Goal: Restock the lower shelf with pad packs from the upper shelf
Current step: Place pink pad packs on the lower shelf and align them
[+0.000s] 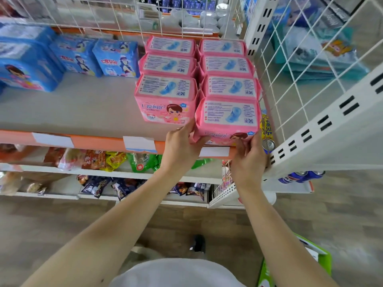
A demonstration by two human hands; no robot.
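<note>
Gripping front pink pack (228,117) at shelf's (93,141) front-right corner with left hand (182,141) and right hand (248,154) curled round its sides. Likely light, squashy, slick; best clamped at both ends.

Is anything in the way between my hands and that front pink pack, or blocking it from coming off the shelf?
Nothing visible. The left hand and right hand grip the front pink pack directly, at the orange shelf edge; its side facing you is open.

left hand (182,139) + right hand (249,154) grip front pink pad pack (228,119) | shelf (83,104) near edge, right | blue packs (76,56) far left
</note>
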